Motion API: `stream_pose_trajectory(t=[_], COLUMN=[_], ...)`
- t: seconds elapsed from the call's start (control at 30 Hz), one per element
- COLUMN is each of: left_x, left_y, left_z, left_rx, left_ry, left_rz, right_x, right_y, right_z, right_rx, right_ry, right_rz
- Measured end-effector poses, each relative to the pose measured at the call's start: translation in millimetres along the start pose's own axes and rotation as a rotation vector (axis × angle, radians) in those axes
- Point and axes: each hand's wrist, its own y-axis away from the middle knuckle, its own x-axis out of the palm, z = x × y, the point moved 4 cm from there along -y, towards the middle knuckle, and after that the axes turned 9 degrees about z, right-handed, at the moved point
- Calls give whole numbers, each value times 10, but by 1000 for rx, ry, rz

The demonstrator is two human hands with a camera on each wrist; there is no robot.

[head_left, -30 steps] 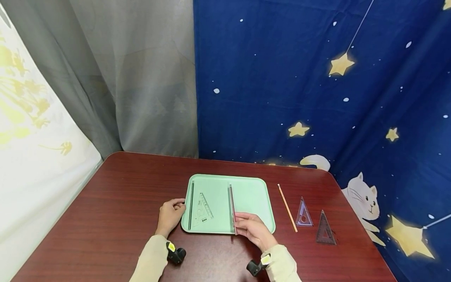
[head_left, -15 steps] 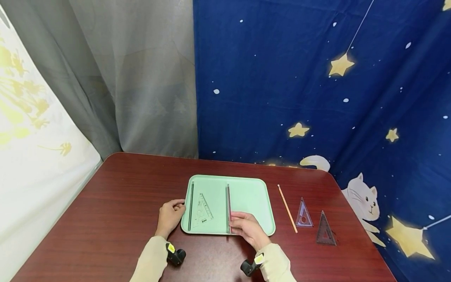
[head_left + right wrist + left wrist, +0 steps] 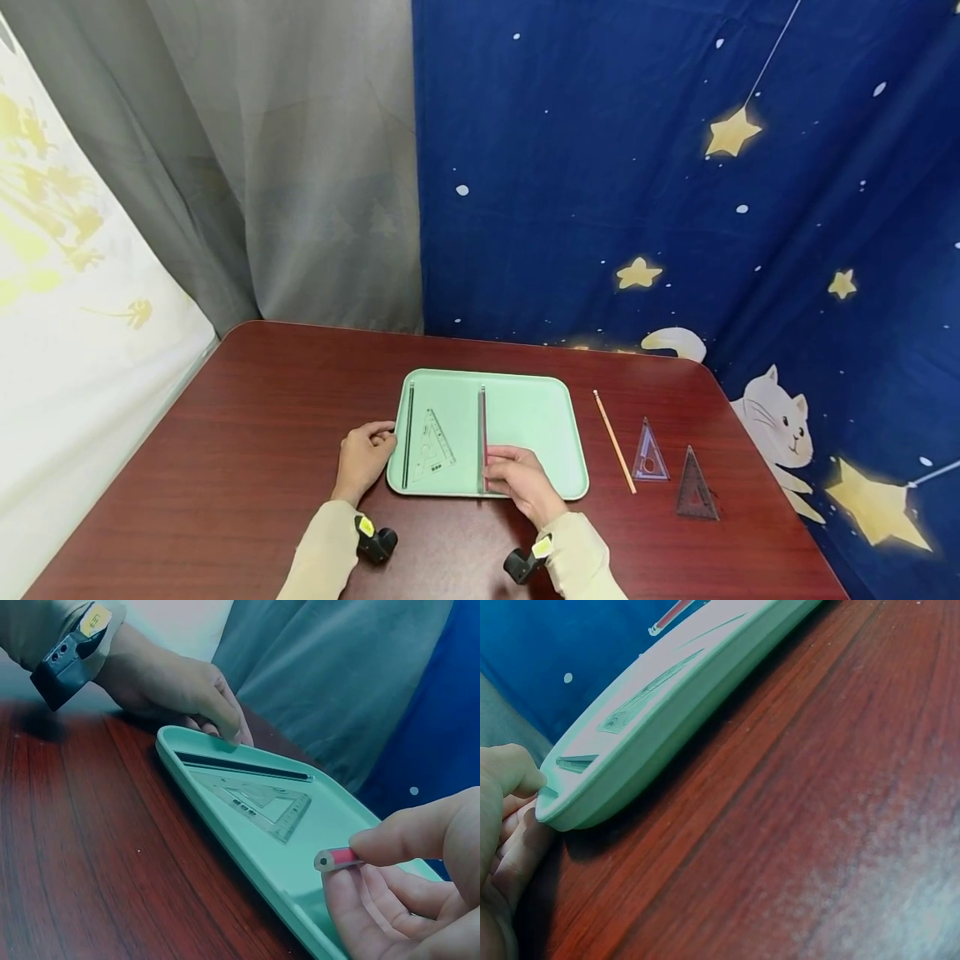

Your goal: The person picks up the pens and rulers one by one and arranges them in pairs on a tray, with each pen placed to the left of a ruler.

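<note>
My right hand [image 3: 522,481] pinches a pink-red pencil [image 3: 483,421] near its close end, over the middle of a pale green tray [image 3: 536,429]. In the right wrist view the pencil's blunt end [image 3: 327,860] pokes out between thumb and fingers. At the tray's left edge, my left hand [image 3: 365,461] grips the rim, thumb on top and fingers beneath in the left wrist view. Inside the tray, a black pencil [image 3: 407,437] lies along the left side. Beside it is a clear set square [image 3: 443,442] with printed scales.
Right of the tray, an orange pencil [image 3: 615,442] lies on the reddish-brown table [image 3: 247,467]. Farther right are a purple-tinted set square [image 3: 644,450] and a dark grey one [image 3: 692,479]. Grey and blue curtains [image 3: 540,208] hang behind the table.
My right hand has moved left with the pink-red pencil, which now stands straighter along the tray. My left hand has stayed on the rim.
</note>
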Motion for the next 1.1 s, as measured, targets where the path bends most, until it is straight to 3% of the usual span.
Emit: stream_pose_trajectory(t=[1.1], left_x=[13], left_y=[-2], left_z=[4], left_rx=[21], left_ry=[-8], left_rz=[-21], right_x=[187], right_y=[-150], right_z=[-1], right_rx=[-3], right_ry=[201], right_rz=[-165])
